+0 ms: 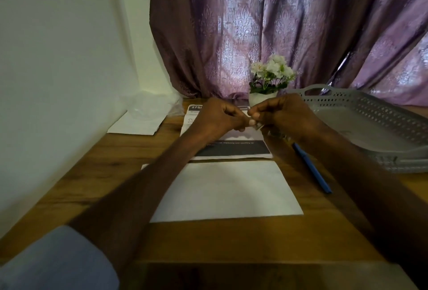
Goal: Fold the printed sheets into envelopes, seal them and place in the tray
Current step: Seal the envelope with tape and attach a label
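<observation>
A white envelope point(225, 191) lies flat on the wooden table near me. Just beyond it sits a stack of printed sheets point(234, 148) with a dark band across the near edge. Both hands are raised over that stack, fingertips meeting. My right hand point(284, 113) pinches a small pale piece point(256, 125) that I cannot identify. The curled fingers of my left hand point(220, 116) touch the same piece. A grey perforated tray point(370, 127) stands at the right, holding nothing that I can see.
A blue pen point(311, 167) lies between the sheets and the tray. More white envelopes point(139, 123) and clear plastic wrap point(152, 104) sit at the far left by the wall. A small pot of white flowers point(268, 81) stands before the purple curtain.
</observation>
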Motion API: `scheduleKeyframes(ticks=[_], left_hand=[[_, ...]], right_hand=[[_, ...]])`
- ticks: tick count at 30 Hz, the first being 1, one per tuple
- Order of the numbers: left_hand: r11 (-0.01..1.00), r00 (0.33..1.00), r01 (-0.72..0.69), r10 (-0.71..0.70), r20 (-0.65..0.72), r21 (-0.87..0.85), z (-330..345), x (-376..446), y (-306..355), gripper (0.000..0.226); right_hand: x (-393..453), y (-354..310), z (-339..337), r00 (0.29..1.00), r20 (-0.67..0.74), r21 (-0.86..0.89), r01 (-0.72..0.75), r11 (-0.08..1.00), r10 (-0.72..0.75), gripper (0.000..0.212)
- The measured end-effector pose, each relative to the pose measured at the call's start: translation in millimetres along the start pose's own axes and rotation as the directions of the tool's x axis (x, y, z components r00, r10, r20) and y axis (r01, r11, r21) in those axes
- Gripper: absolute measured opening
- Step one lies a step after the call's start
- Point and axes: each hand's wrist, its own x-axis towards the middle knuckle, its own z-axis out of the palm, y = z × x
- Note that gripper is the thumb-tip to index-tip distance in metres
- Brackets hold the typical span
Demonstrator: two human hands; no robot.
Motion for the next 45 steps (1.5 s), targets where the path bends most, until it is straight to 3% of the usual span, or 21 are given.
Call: scheduleKeyframes(ticks=[6, 8, 11, 16, 22, 25, 28, 31, 45], left_hand=[[0.997, 0.999, 0.050, -0.051, 0.015, 0.057, 4, -1, 0, 0.013], [0.999, 0.998, 0.054, -0.054, 0.013, 0.008, -2, 0, -3, 0.014], [0.998, 0.998, 0.030, -0.027, 0.048, -0.063, -1, 0, -3, 0.026], [1.000, 0.987, -0.009, 0.013, 0.157, -0.026, 16, -8, 0, 0.044], [0.998, 0.965, -0.054, 0.050, 0.259, 0.010, 25, -17, 6, 0.029], [0.995, 0.922, -0.095, 0.076, 0.379, 0.032, 26, -22, 16, 0.027], [0.985, 0.802, -0.154, 0.079, 0.592, 0.078, 29, -27, 27, 0.016], [0.974, 0.722, -0.207, 0.090, 0.686, 0.090, 38, -29, 29, 0.016], [0.986, 0.710, -0.157, 0.070, 0.701, 0.061, 36, -26, 20, 0.022]], right_hand=[[-18, 5, -9, 0.991, -0.095, -0.262, 0.063, 0.963, -0.091, 0.018], [-30, 4, -19, 0.989, -0.148, -0.091, -0.009, 0.996, -0.005, 0.015], [-58, -9, -27, 0.984, -0.082, 0.212, -0.140, 0.967, 0.160, 0.009], [-105, -15, -20, 0.951, 0.076, 0.153, -0.307, 0.939, 0.299, 0.007], [-129, -13, -20, 0.950, 0.058, 0.020, -0.309, 0.951, 0.307, 0.003], [-137, -12, -21, 0.929, 0.064, 0.013, -0.366, 0.930, 0.365, 0.003], [-143, -10, -24, 0.921, 0.071, -0.022, -0.384, 0.923, 0.384, 0.007], [-144, -8, -28, 0.911, 0.092, -0.018, -0.403, 0.915, 0.403, 0.003], [-135, -6, -29, 0.878, 0.179, -0.091, -0.434, 0.896, 0.444, 0.016]])
